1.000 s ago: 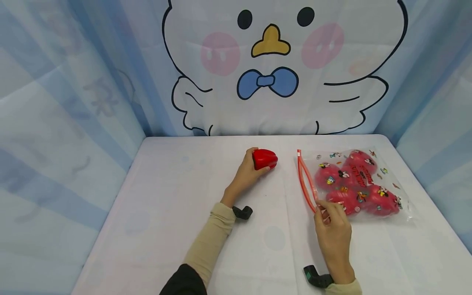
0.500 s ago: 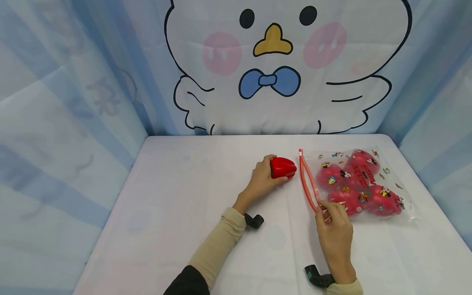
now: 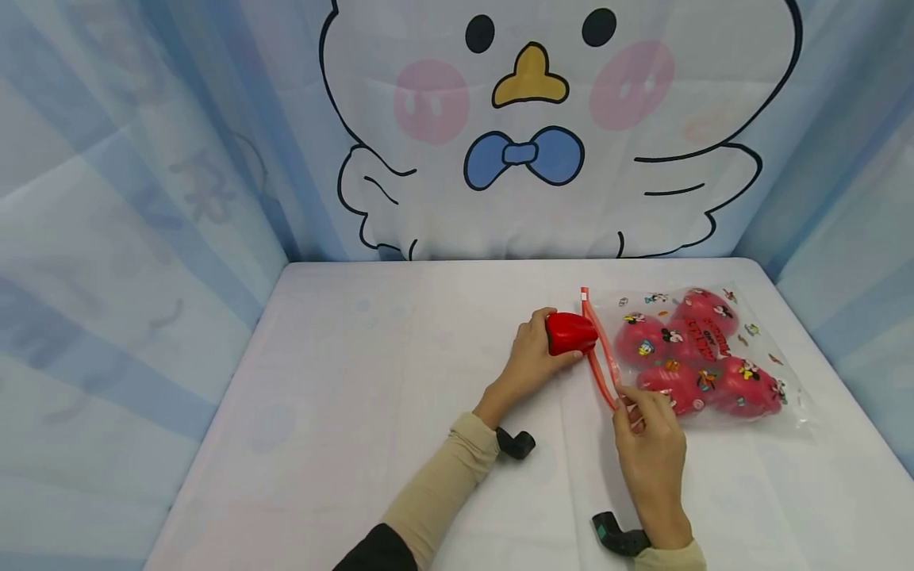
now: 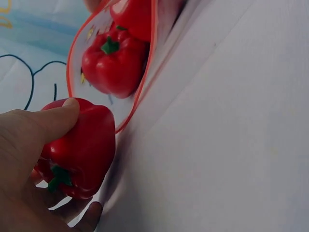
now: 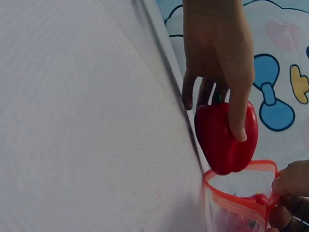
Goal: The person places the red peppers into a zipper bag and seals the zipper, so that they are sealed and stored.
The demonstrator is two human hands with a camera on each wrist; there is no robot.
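Note:
A red bell pepper (image 3: 569,334) with a green stem is gripped by my left hand (image 3: 527,366), thumb on one side and fingers on the other. Its blunt end overlaps the red-edged mouth of a clear zip bag (image 3: 602,349) in the head view. My right hand (image 3: 651,448) pinches the near corner of that mouth, which gapes in both wrist views. Inside the bag lie several more red bell peppers (image 4: 116,63), seen through the cartoon-printed plastic. The right wrist view shows the held bell pepper (image 5: 224,137) right at the bag's opening.
The bag lies on the right part of a white-covered table (image 3: 343,412). Behind the table hangs a curtain (image 3: 428,198) printed with a cartoon face and blue bow tie. Blue-and-white curtains (image 3: 107,317) close in both sides. A black wrist camera (image 3: 620,537) sits on each wrist.
My left hand has carried the bell pepper to the right, from the middle of the table to the bag's mouth. My right hand keeps its pinch on the bag's edge.

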